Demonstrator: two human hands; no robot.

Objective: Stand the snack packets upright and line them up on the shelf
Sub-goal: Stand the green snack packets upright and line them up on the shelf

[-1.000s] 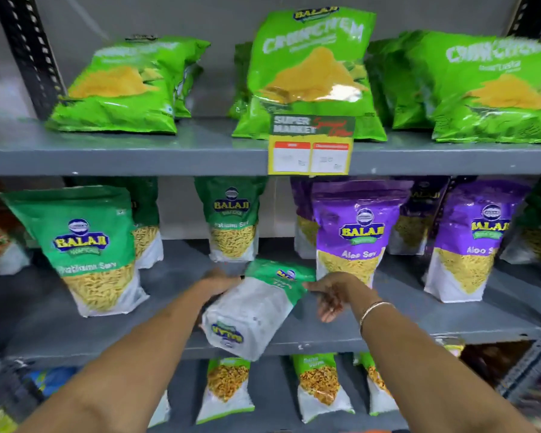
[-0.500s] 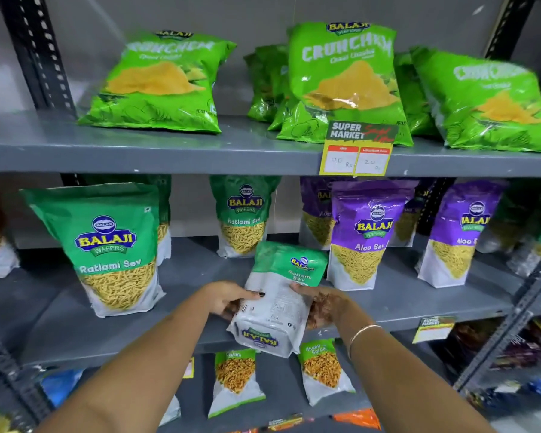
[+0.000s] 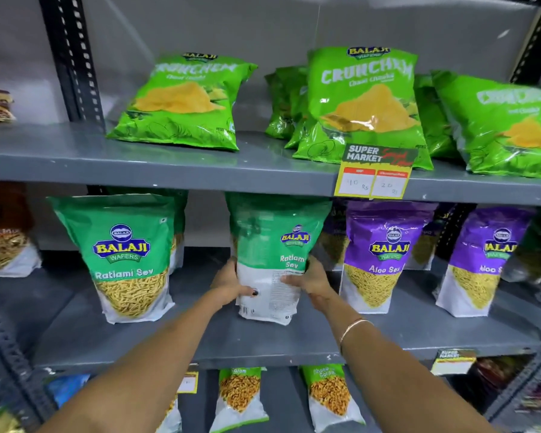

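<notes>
Green-white Ratlami Sev packet (image 3: 274,260) upright on shelf (image 3: 263,342).

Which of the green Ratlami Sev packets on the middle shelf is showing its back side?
The green-and-white Ratlami Sev packet held between both hands; the left one shows its front.

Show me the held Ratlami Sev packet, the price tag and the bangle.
Ratlami Sev packet (image 3: 275,245), head view, green upper face.
Price tag (image 3: 374,175), head view, its middle.
Bangle (image 3: 355,325), head view, band on right wrist.
</notes>
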